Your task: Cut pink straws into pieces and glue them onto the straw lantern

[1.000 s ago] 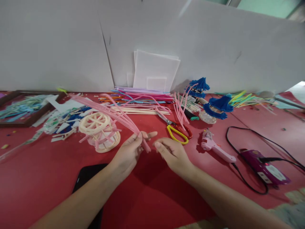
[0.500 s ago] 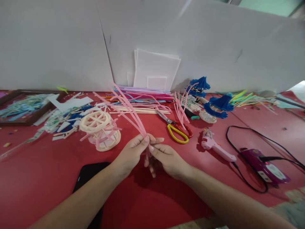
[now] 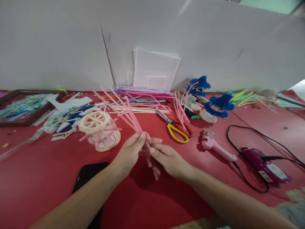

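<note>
A bundle of pink pipe cleaners [image 3: 130, 116] fans out up and to the left from my two hands. My left hand [image 3: 133, 148] pinches it between thumb and fingers near the gathered part. Just below and to the right, my right hand [image 3: 166, 157] has its thumb and index finger closed on the lower end, its other fingers partly hidden underneath. Left of my hands stands a cream and pink wheel-like structure [image 3: 98, 130] made of the same kind of sticks. Scissors [image 3: 175, 127] with yellow and red handles lie beyond my right hand, blades apart.
A pink glue gun [image 3: 216, 144] and a purple power strip [image 3: 264, 167] with black cords lie on the right. A black phone [image 3: 88, 178] sits under my left forearm. Coloured pipe cleaners [image 3: 147, 97], white sheets [image 3: 156, 68] and blue fringed pieces [image 3: 218, 105] line the back.
Both hands still hold the pink bundle. My left hand has shifted slightly left, tilting the bundle further left, and more of its lower end shows between the hands.
</note>
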### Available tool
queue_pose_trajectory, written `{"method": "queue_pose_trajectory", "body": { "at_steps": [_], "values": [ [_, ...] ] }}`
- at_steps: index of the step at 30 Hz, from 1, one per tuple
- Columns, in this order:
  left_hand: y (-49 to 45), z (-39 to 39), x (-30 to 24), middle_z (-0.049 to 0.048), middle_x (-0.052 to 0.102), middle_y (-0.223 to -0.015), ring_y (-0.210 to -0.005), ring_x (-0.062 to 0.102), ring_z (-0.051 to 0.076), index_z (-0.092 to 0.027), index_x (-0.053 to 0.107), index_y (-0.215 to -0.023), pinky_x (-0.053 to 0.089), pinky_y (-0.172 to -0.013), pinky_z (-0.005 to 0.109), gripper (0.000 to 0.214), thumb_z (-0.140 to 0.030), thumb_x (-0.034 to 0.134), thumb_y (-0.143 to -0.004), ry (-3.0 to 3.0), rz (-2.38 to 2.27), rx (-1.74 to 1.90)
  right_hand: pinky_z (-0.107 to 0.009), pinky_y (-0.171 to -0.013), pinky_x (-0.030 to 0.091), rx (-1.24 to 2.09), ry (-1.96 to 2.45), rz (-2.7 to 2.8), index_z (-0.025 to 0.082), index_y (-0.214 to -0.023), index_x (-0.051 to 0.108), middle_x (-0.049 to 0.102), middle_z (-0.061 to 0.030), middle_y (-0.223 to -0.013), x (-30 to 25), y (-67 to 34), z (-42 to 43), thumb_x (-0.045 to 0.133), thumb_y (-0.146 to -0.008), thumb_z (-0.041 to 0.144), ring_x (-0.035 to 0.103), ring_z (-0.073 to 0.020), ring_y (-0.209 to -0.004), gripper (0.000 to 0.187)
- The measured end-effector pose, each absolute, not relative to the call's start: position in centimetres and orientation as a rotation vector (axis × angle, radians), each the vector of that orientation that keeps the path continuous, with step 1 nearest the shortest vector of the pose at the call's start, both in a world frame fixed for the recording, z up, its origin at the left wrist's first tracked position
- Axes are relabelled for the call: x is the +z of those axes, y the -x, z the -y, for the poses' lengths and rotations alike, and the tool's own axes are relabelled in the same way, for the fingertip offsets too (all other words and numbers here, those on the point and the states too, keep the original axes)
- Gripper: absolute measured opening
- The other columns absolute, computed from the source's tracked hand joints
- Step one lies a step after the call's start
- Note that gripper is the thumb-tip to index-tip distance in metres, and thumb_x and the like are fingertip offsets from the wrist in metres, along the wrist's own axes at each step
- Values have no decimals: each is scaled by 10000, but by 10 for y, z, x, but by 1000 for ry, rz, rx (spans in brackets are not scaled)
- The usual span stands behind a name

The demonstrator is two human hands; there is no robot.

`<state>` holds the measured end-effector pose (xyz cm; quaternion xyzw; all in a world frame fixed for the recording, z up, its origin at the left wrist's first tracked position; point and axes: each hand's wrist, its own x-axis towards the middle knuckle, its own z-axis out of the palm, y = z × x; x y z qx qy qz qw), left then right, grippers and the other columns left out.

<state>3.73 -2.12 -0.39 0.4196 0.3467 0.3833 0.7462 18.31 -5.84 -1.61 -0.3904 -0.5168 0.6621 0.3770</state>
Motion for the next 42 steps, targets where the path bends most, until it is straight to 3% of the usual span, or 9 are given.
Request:
{"method": "queue_pose_trajectory", "body": {
  "at_steps": [4, 9, 15, 22, 29, 38, 42],
  "values": [
    [-36, 19, -4, 74, 777, -910, -680, 677, 150, -189, 548, -805, 505, -618, 238, 220, -389, 603, -878, -909, -733, 905, -273, -671, 484, 819, 1170, 1889, 188, -806, 611, 651, -39, -755, -20, -193, 58, 533, -912, 472, 617, -154, -694, 313],
    [-36, 20, -1, 91, 780, -915, -778, 695, 191, -185, 545, -791, 494, -664, 273, 237, -397, 619, -865, -892, -747, 870, -270, -702, 493, 487, 1193, 2004, 193, -865, 677, 717, -67, -799, -25, -195, 61, 502, -943, 422, 654, -172, -732, 299],
    [-37, 19, -1, 93, 778, -932, -867, 691, 210, -185, 539, -780, 481, -705, 281, 262, -420, 629, -852, -925, -777, 822, -271, -718, 513, 447, 1198, 1955, 225, -847, 697, 742, -60, -837, -25, -195, 61, 543, -928, 395, 679, -172, -744, 243],
    [-39, 21, -1, 127, 770, -979, -886, 694, 229, -182, 538, -752, 469, -634, 265, 293, -444, 642, -835, -947, -741, 800, -246, -625, 482, 426, 1232, 1954, 222, -780, 704, 738, -45, -748, -29, -194, 60, 547, -914, 453, 668, -161, -669, 310],
    [-37, 20, -5, 117, 766, -1010, -832, 712, 217, -186, 525, -774, 495, -671, 283, 288, -444, 629, -846, -911, -708, 818, -213, -541, 428, 762, 1205, 1911, 204, -773, 715, 702, -14, -666, -17, -193, 59, 603, -859, 509, 594, -121, -560, 336],
    [-37, 20, -1, 128, 768, -1006, -844, 714, 215, -190, 517, -768, 491, -661, 268, 314, -477, 623, -840, -950, -720, 774, -246, -665, 490, 571, 1165, 1946, 226, -847, 723, 747, -52, -785, -26, -196, 58, 500, -926, 495, 674, -164, -703, 358],
    [-37, 20, 0, 138, 765, -1015, -822, 710, 213, -187, 520, -754, 498, -655, 271, 323, -480, 633, -831, -957, -690, 772, -255, -639, 483, 713, 1181, 1875, 214, -822, 721, 736, -51, -762, -22, -193, 59, 543, -901, 495, 648, -156, -668, 342]
  ]
}}
